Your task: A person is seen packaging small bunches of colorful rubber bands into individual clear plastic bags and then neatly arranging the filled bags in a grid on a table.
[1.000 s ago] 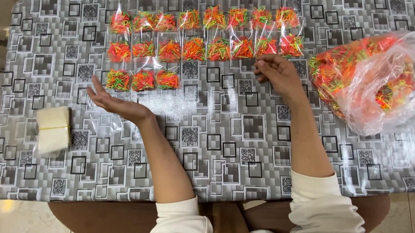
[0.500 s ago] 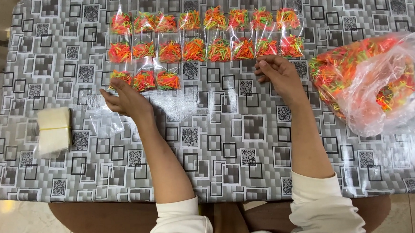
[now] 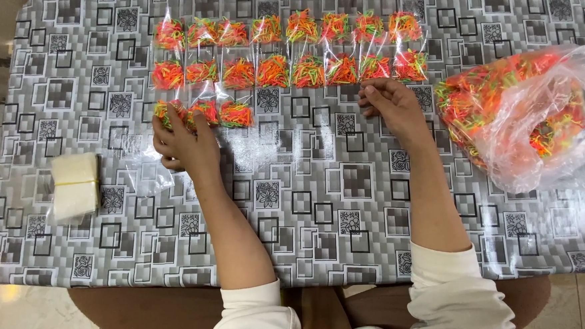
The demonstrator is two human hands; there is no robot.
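**Small packets of coloured bands being laid out in rows**

The third row of packets (image 3: 203, 113) is being worked on at the left of the table: three small clear bags of orange, green and pink bands are lying side by side, just below two full rows of the same packets (image 3: 286, 51). The left hand (image 3: 183, 142) is being rested on the two leftmost packets of this short row, fingers loosely spread and pressing down; nothing is being gripped by it as far as can be seen. The right hand (image 3: 391, 106) is being held just under the right end of the second row, fingers curled narrowly; whether something small is being pinched there cannot be told.

To the right, a large clear bag (image 3: 537, 118) of loose bands is lying open-sided on the patterned grey table cover (image 3: 322, 216), well apart from the rows. At the left edge a stack of empty pale sleeves (image 3: 75, 186) is waiting, with a crumpled clear wrapper (image 3: 146, 175) beside it.

For the row to sit well, each packet is best being flattened with the palm and nudged until its edges are touching its neighbour and lining up with the column above, so spacing is being kept even.
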